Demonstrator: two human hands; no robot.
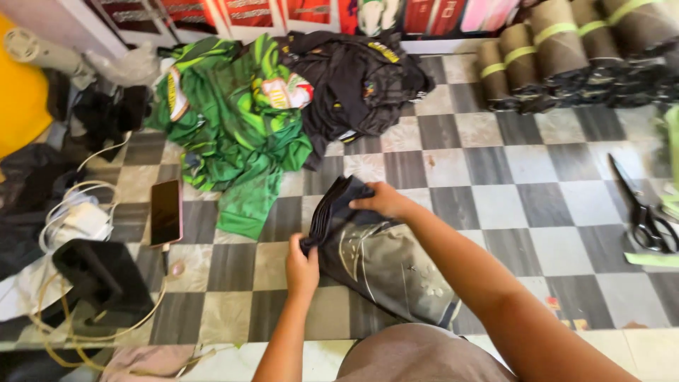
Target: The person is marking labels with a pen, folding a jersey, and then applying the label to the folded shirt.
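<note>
The person sits on the checkered floor [495, 184] with a dark grey shirt [385, 265] spread just in front of the knees. Both hands are on it. The left hand [302, 267] is closed on the near corner of a folded-over dark edge, fingers pinched round the cloth. The right hand [382, 200] presses down on the far end of that same fold, fingers curled over it – grasping the fabric rather than resting flat, as far as I can see.

The fold [332, 212] runs as a narrow band between the two hands, slanting from the left hand, close to the body, up and away to the right hand. The rest of the shirt lies to the right of that band, its long side running down toward the person's right knee. So the bulk of the cloth sits on the right arm's side, while the left hand holds the end nearest the body.

Beyond the hands lie a heap of green shirts [233, 120] and a heap of black ones [353, 78], well apart from the grip. A phone [165, 212] lies to the left – scissors [645, 212] far right.
</note>
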